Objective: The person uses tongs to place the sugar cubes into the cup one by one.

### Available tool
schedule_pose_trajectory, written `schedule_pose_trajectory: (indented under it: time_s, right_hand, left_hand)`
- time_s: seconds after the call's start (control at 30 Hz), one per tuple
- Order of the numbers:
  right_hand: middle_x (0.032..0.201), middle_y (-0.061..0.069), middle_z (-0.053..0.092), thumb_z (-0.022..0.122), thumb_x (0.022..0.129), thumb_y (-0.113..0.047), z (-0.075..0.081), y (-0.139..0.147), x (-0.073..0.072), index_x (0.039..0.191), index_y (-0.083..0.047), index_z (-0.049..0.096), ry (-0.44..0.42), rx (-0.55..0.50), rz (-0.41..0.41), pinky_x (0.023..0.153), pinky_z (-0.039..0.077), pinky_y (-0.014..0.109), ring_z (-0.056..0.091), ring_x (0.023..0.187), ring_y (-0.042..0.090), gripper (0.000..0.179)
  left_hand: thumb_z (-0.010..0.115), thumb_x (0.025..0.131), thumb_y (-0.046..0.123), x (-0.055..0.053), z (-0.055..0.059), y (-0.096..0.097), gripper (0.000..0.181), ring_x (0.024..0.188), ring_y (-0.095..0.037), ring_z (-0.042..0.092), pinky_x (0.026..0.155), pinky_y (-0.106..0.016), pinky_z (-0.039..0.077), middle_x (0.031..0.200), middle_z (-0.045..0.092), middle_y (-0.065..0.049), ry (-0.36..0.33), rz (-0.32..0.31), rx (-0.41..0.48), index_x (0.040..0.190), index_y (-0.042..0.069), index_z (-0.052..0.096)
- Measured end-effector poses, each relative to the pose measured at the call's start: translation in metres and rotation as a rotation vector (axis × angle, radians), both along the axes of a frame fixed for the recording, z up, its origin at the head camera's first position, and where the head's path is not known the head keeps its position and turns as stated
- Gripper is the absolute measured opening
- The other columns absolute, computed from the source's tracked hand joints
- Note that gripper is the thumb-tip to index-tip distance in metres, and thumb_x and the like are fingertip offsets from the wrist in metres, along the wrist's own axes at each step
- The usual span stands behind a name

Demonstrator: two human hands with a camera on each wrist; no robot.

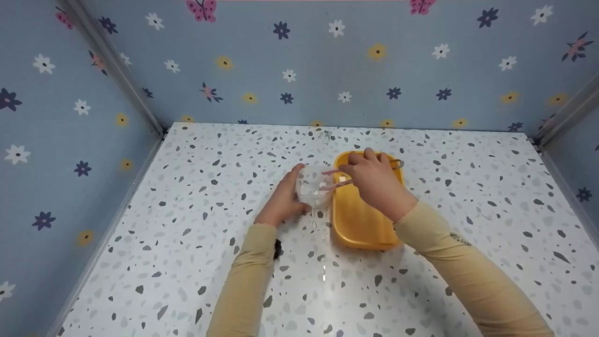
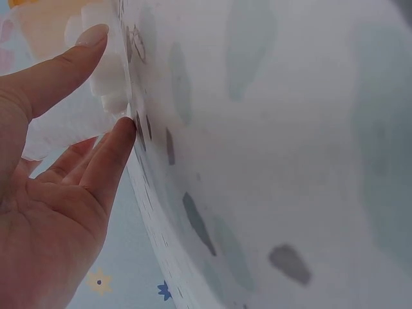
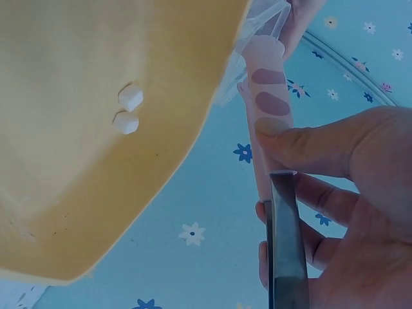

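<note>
A person in long pale yellow sleeves is working at a white table speckled with grey flecks [image 1: 196, 262], boxed in by blue walls printed with flowers and butterflies [image 1: 327, 70]. Near the table's centre, the left hand [image 1: 283, 199] is wrapping its thumb and fingers around a small clear plastic cup [image 1: 314, 186], which is standing on the tabletop. Seen from the left wrist, the thumb [image 2: 58, 67] and a fingertip are pressing against the cup's see-through wall, with white cube-shaped lumps [image 2: 106, 77] showing through it. Just beside the cup, at its three o'clock, a shallow rectangular yellow plastic tray [image 1: 360, 224] is lying flat. The right hand [image 1: 374, 180] is hovering over the tray's far end, at about twelve o'clock of the tray, and is pinching a pair of tongs with pink tips and a dark metal handle [image 3: 273, 122]. The pink tips are pointing toward nine o'clock and reaching the cup's rim. In the right wrist view, two small white cubes [image 3: 127, 109] are sitting side by side, touching, on the tray's floor.
</note>
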State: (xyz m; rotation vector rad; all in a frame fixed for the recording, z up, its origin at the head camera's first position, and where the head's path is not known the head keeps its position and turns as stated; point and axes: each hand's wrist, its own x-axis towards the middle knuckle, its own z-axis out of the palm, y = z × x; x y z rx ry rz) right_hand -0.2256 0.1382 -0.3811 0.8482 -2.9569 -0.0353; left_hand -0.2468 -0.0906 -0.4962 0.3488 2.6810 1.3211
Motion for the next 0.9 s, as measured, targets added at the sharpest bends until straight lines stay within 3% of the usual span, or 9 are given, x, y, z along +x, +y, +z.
schedule_pose_trajectory:
  time_s: [0.37,0.9]
  right_hand:
    - [0.106,0.006,0.055,0.073,0.081,0.000,0.007,0.014,-0.003,0.120,-0.018,0.067,0.059,-0.052,-0.014,0.071,0.038,0.045,0.041,0.089,0.029,0.044]
    - [0.103,0.009,0.052,0.073,0.083,-0.004,0.005,0.031,-0.012,0.124,-0.018,0.065,0.038,-0.001,-0.085,0.077,0.037,0.047,0.040,0.093,0.031,0.044]
  left_hand:
    - [0.084,0.066,0.002,-0.001,-0.001,0.000,0.113,0.137,-0.019,0.029,0.113,-0.032,0.024,0.152,0.030,-0.007,0.008,-0.005,0.003,0.154,0.025,0.016]
    - [0.084,0.067,0.003,0.001,0.001,0.001,0.113,0.138,-0.019,0.027,0.114,-0.029,0.020,0.153,0.028,-0.005,0.009,0.004,-0.012,0.154,0.024,0.016]
